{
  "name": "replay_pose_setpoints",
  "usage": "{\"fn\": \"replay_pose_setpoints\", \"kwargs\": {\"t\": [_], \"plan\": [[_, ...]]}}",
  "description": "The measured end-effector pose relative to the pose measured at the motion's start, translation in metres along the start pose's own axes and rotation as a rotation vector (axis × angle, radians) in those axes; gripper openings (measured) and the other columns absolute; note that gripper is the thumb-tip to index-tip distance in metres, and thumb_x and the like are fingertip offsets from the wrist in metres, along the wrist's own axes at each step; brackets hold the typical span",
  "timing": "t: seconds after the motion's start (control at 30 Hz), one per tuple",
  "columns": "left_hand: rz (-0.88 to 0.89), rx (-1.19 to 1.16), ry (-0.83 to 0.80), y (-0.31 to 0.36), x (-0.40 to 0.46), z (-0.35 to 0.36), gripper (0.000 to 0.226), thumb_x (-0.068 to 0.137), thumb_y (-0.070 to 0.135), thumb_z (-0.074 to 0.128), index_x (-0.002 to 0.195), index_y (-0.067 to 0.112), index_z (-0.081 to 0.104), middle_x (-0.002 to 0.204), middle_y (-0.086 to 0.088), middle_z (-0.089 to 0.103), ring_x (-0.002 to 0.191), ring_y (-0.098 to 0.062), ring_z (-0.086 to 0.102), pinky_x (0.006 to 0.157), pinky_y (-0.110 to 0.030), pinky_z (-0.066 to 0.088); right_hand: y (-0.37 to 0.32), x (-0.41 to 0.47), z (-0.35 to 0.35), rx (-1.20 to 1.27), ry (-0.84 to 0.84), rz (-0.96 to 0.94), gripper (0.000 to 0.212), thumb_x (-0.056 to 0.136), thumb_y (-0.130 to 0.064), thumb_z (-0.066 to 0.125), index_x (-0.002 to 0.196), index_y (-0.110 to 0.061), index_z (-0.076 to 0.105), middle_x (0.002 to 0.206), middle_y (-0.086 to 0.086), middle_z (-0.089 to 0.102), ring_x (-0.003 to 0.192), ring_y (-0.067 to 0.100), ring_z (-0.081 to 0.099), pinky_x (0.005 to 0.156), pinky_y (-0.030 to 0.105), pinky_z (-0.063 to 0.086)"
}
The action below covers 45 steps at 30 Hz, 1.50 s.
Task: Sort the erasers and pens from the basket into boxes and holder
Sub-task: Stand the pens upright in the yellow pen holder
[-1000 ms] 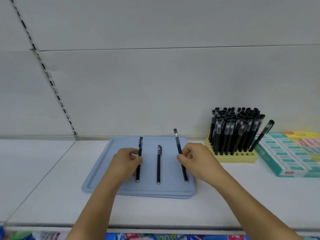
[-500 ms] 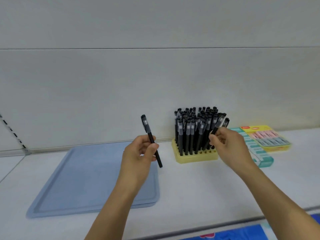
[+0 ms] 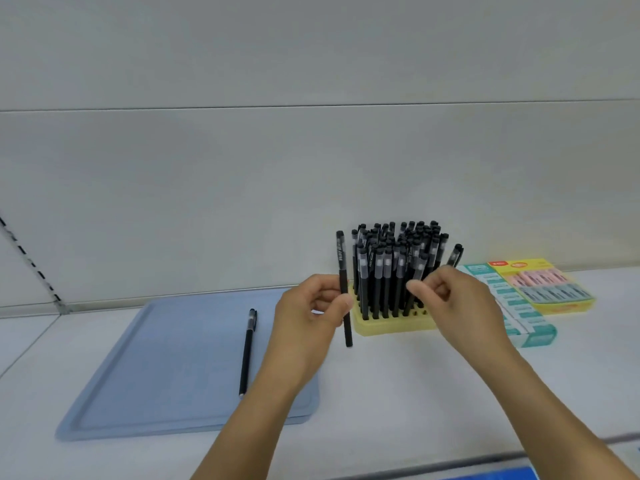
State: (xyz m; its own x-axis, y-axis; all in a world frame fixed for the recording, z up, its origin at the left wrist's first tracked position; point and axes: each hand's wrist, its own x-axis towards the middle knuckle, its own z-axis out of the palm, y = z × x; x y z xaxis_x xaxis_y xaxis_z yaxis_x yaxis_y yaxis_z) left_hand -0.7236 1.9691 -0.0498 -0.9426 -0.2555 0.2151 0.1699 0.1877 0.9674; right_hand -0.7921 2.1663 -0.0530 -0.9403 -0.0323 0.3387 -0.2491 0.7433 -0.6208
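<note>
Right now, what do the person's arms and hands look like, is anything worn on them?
Both arms are bare up to the bottom edge of the head view: no sleeves show. The left hand and the right hand wear no gloves, and no rings, watch or bracelet can be seen on the fingers or wrists. No markings or cables are visible.

A white shelf (image 3: 398, 403) runs along a pale panelled back wall (image 3: 311, 168). A slotted upright strip (image 3: 33, 268) slants down the wall at far left. A blue edge (image 3: 491, 474) shows below the shelf's front lip.
</note>
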Motion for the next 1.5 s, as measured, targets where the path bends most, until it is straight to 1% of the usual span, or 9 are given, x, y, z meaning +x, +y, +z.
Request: {"fn": "replay_pose_setpoints", "kwargs": {"t": [0.13,0.27,0.37,0.53,1.03,1.17,1.27,1.37,1.5], "plan": [[0.102,0.128,-0.139,0.010,-0.001,0.026,0.013,0.087,0.014,0.068,0.094,0.025,0.070,0.081,0.009,0.069,0.076,-0.007,0.061,0.077,-0.029,0.055,-0.039,-0.013,-0.019,0.447,-0.093,-0.147,0.018,0.089,-0.034,0.065,0.075,-0.023,0.063,0.065,-0.008,0.061,0.060,0.010,0.054,0.059,0.027,0.043],[0.324,0.354,-0.169,0.017,0.002,0.047,0.015,0.091,0.022,0.063,0.106,0.023,0.065,0.098,0.011,0.064,0.088,-0.006,0.058,0.080,-0.030,0.052,-0.037,-0.005,-0.031,0.365,-0.005,-0.229,0.027,0.093,-0.028,0.060,0.072,-0.012,0.053,0.058,0.002,0.054,0.055,0.023,0.048,0.053,0.037,0.040],[0.603,0.669,-0.014,0.013,0.018,0.043,0.037,0.096,0.028,0.052,0.133,0.023,0.053,0.133,0.008,0.052,0.122,-0.011,0.044,0.102,-0.030,0.040,-0.013,0.008,-0.042,0.274,0.146,-0.173,0.023,0.096,-0.029,0.054,0.082,-0.011,0.059,0.065,0.001,0.062,0.060,0.017,0.057,0.059,0.038,0.045],[0.516,0.992,-0.165,0.004,0.033,0.034,0.056,0.103,0.029,0.039,0.154,0.025,0.017,0.162,0.011,0.012,0.149,-0.007,0.004,0.121,-0.034,0.002,0.015,0.023,-0.035,0.085,0.134,-0.126,0.025,0.097,-0.036,0.045,0.086,-0.016,0.057,0.073,-0.003,0.066,0.074,0.024,0.063,0.070,0.047,0.052],[0.541,0.800,-0.104,-0.004,0.028,0.024,0.059,0.099,0.026,0.050,0.152,0.026,0.025,0.159,0.010,0.021,0.146,-0.006,0.015,0.118,-0.031,0.018,0.016,0.022,-0.004,-0.105,-0.025,-0.051,0.025,0.098,-0.035,0.050,0.080,-0.019,0.043,0.077,-0.002,0.064,0.074,0.021,0.060,0.061,0.036,0.046],[0.258,0.758,0.192,-0.026,0.008,-0.025,0.046,0.093,0.038,0.057,0.136,0.026,0.045,0.132,0.007,0.045,0.117,-0.013,0.049,0.087,-0.030,0.046,0.003,-0.007,-0.002,0.176,0.197,0.026,0.024,0.095,-0.036,0.054,0.108,-0.026,0.037,0.074,-0.001,0.055,0.068,0.015,0.054,0.064,0.036,0.040],[-0.205,0.960,0.133,-0.046,-0.001,-0.072,0.049,0.086,0.050,0.063,0.124,0.023,0.047,0.117,0.001,0.056,0.103,-0.022,0.058,0.077,-0.033,0.046,-0.016,-0.027,0.010,0.368,0.260,-0.025,0.014,0.095,-0.029,0.057,0.101,-0.026,0.044,0.072,-0.004,0.056,0.066,0.013,0.054,0.064,0.039,0.043],[-0.414,0.983,0.029,-0.049,0.001,-0.096,0.054,0.079,0.043,0.074,0.119,0.018,0.047,0.108,-0.002,0.064,0.099,-0.024,0.059,0.077,-0.031,0.046,-0.036,-0.037,0.033,0.372,0.057,-0.156,0.009,0.095,-0.027,0.056,0.089,-0.031,0.050,0.068,-0.006,0.058,0.060,0.012,0.051,0.059,0.039,0.044],[-0.401,0.921,-0.002,-0.045,0.005,-0.100,0.042,0.078,0.027,0.074,0.116,0.021,0.056,0.103,0.002,0.067,0.098,-0.018,0.061,0.077,-0.026,0.044,-0.056,-0.043,0.063,0.240,-0.291,-0.241,0.015,0.092,-0.036,0.055,0.077,-0.032,0.058,0.068,-0.012,0.060,0.063,0.006,0.055,0.063,0.038,0.050]]}}
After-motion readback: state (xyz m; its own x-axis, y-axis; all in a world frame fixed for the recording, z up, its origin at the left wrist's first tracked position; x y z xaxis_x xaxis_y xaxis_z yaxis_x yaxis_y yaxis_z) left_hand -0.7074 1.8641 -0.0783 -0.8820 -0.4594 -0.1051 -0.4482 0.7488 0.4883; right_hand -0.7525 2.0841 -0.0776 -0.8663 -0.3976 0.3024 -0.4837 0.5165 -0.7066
